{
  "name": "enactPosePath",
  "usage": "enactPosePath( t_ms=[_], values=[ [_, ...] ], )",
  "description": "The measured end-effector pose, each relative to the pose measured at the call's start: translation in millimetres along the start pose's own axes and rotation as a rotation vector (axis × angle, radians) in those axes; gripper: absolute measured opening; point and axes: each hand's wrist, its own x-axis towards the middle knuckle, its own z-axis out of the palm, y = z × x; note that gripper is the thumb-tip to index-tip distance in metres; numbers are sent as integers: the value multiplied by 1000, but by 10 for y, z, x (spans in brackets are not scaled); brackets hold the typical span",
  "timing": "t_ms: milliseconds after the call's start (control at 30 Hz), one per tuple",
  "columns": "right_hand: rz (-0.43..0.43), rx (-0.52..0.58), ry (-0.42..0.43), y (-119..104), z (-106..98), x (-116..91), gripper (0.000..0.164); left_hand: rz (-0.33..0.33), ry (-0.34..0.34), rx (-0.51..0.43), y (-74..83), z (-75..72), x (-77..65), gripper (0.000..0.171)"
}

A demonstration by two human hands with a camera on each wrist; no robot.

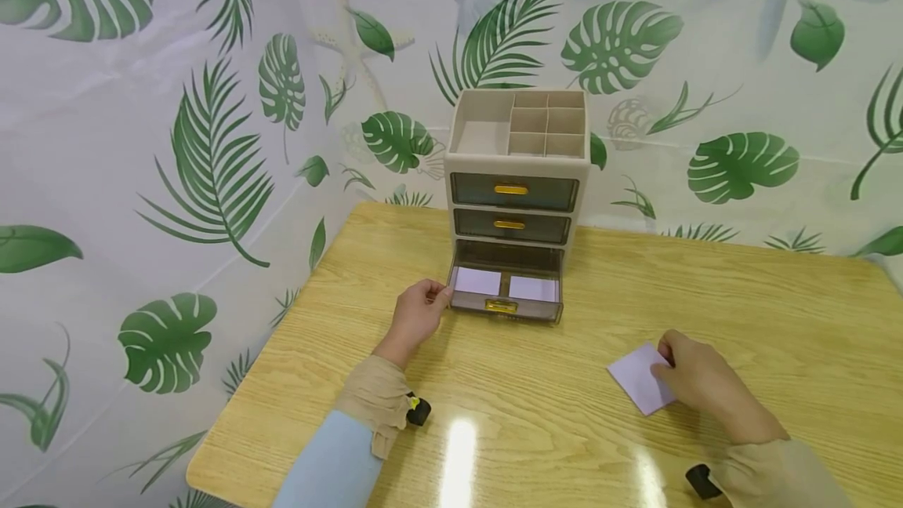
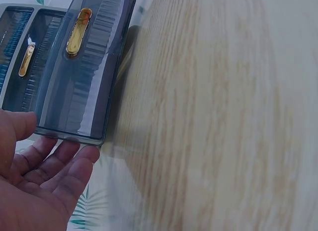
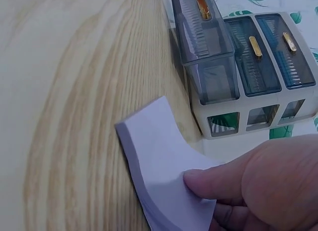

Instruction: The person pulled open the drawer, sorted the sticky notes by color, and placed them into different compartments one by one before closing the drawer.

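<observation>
My right hand (image 1: pixel 694 371) pinches a pale lilac stack of square note paper (image 1: pixel 640 379), thumb on top, at the right of the table. In the right wrist view the stack (image 3: pixel 161 161) bends under the thumb, while the other fingers are partly hidden. My left hand (image 1: pixel 418 313) touches the left side of the pulled-out bottom drawer (image 1: pixel 525 310); its fingers look relaxed along the drawer's side in the left wrist view. Two similar lilac paper stacks, a left one (image 1: pixel 477 281) and a right one (image 1: pixel 532 288), lie side by side in that drawer.
The beige desktop organizer (image 1: pixel 455 159) stands at the back of the wooden table (image 1: pixel 522 398), against a leaf-printed cloth (image 1: pixel 317 100). Its upper drawer (image 1: pixel 466 190) and middle drawer (image 1: pixel 469 224) are closed, and open compartments (image 1: pixel 546 120) are on top.
</observation>
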Motion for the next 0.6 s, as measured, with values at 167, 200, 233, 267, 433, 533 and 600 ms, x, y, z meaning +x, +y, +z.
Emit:
enactPosePath(
  t_ms=[167,200,233,267,433,533,600],
  values=[
    [-38,-20,50,-39,-24,20,12,1,11,6,9,-1,-6,24],
    [-46,-23,64,-53,-38,27,11,1,13,7,9,0,-4,24],
    [-53,-23,79,-72,-54,33,11,1,13,8,9,0,-2,24],
    [-61,-20,94,-93,-73,40,12,1,13,7,8,0,-1,25],
    [-95,0,162,-209,-182,92,15,1,11,6,-3,3,3,25],
    [-118,2,202,-278,-253,138,16,2,13,9,-10,5,4,25],
    [-140,-2,238,-329,-297,172,17,1,16,11,-11,5,4,25]
  ],
)
